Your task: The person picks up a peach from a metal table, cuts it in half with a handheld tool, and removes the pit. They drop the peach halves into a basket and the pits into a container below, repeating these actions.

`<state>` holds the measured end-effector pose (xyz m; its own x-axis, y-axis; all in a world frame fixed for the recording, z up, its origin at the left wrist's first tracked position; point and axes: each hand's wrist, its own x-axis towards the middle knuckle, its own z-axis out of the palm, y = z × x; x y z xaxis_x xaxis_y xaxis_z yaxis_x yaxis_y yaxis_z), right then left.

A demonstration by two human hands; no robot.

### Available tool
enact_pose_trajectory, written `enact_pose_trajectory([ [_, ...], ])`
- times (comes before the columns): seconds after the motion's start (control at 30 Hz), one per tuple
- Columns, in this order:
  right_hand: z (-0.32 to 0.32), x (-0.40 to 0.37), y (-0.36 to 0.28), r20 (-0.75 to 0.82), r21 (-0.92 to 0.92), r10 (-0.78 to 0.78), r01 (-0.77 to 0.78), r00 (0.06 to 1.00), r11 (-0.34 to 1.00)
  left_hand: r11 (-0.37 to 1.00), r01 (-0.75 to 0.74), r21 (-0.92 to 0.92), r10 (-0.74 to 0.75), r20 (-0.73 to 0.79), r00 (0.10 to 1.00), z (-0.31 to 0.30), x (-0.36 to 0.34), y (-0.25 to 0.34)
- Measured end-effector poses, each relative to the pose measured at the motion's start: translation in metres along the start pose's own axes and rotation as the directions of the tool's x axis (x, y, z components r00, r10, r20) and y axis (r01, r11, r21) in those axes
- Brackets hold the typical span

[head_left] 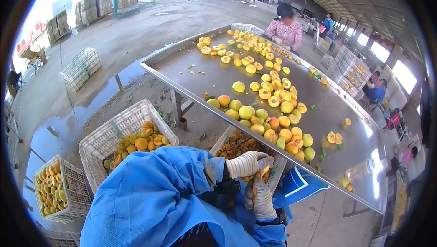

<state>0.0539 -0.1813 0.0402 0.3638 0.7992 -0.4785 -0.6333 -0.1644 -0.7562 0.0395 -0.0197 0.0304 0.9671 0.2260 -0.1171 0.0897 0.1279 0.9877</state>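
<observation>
My left hand [249, 163], in a striped knit glove, is closed with its fingers bent over a yellow-orange peach [265, 171]. My right hand [261, 199], gloved too, comes from below and closes on the same peach; the fingers cover most of it. Both hands are beyond the near edge of a metal table [200, 85], above a crate of brown pits and scraps [243, 143]. Whole peaches [246, 112] lie heaped on the table close by. Halved peaches [273, 101] spread behind them toward the far end.
On the floor at left stand a white crate partly filled with peach halves [141, 143], a fuller crate [52, 190] and another crate [81, 69]. A blue container [298, 185] sits under the table edge. Across the table a person in a patterned top [287, 32] works; stacked crates [348, 67] stand beyond.
</observation>
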Motion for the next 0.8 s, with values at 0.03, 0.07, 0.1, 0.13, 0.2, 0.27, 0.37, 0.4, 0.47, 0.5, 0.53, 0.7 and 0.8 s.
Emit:
enact_pose_trajectory([
  [0.03, -0.002, -0.003, 0.000, 0.006, 0.000, 0.010, -0.010, 1.000, 1.000, 0.999, 0.035, -0.037, -0.032, 0.067, 0.997, -0.004, -0.006, 0.009],
  [0.07, -0.002, -0.006, 0.000, 0.068, 0.102, 0.003, -0.010, 0.998, 0.995, 0.993, -0.017, -0.120, 0.029, 0.099, 0.995, -0.004, -0.003, 0.003],
  [0.1, 0.001, -0.006, -0.002, 0.134, 0.199, -0.013, -0.014, 0.991, 0.980, 0.984, -0.051, -0.169, 0.069, 0.105, 0.992, -0.004, -0.005, 0.005],
  [0.13, 0.002, -0.006, -0.004, 0.203, 0.291, -0.035, -0.026, 0.979, 0.956, 0.972, -0.083, -0.219, 0.108, 0.105, 0.989, -0.004, -0.009, 0.008],
  [0.2, -0.004, -0.005, -0.005, 0.255, 0.356, -0.031, -0.064, 0.966, 0.932, 0.953, -0.121, -0.278, 0.159, 0.118, 0.980, -0.004, -0.007, 0.007],
  [0.27, -0.009, -0.002, -0.002, 0.324, 0.449, -0.024, -0.131, 0.946, 0.884, 0.946, -0.129, -0.298, 0.180, 0.153, 0.972, -0.005, -0.002, 0.004],
  [0.37, -0.009, 0.001, -0.002, 0.410, 0.521, -0.052, -0.187, 0.910, 0.833, 0.970, -0.136, -0.202, 0.173, 0.177, 0.969, -0.009, -0.006, 0.011],
  [0.4, -0.010, 0.002, -0.003, 0.451, 0.535, -0.061, -0.215, 0.890, 0.817, 0.972, -0.147, -0.186, 0.181, 0.182, 0.967, -0.009, -0.007, 0.013],
  [0.47, -0.010, -0.002, -0.006, 0.418, 0.501, -0.052, -0.183, 0.907, 0.846, 0.971, -0.170, -0.169, 0.202, 0.197, 0.959, -0.009, -0.007, 0.017],
  [0.5, -0.012, -0.001, -0.007, 0.412, 0.479, -0.053, -0.167, 0.910, 0.862, 0.966, -0.187, -0.179, 0.220, 0.190, 0.957, -0.008, -0.005, 0.017],
  [0.53, -0.012, -0.001, -0.008, 0.405, 0.456, -0.054, -0.151, 0.913, 0.877, 0.961, -0.204, -0.189, 0.239, 0.182, 0.954, -0.007, -0.005, 0.018],
  [0.7, -0.008, 0.002, -0.003, 0.367, 0.463, -0.045, -0.141, 0.929, 0.875, 0.981, -0.040, -0.190, 0.094, 0.285, 0.954, -0.021, 0.008, -0.002],
  [0.8, -0.008, 0.005, -0.002, 0.484, 0.559, -0.104, -0.215, 0.869, 0.801, 0.930, -0.078, -0.359, 0.186, 0.278, 0.942, -0.014, 0.001, 0.005],
])
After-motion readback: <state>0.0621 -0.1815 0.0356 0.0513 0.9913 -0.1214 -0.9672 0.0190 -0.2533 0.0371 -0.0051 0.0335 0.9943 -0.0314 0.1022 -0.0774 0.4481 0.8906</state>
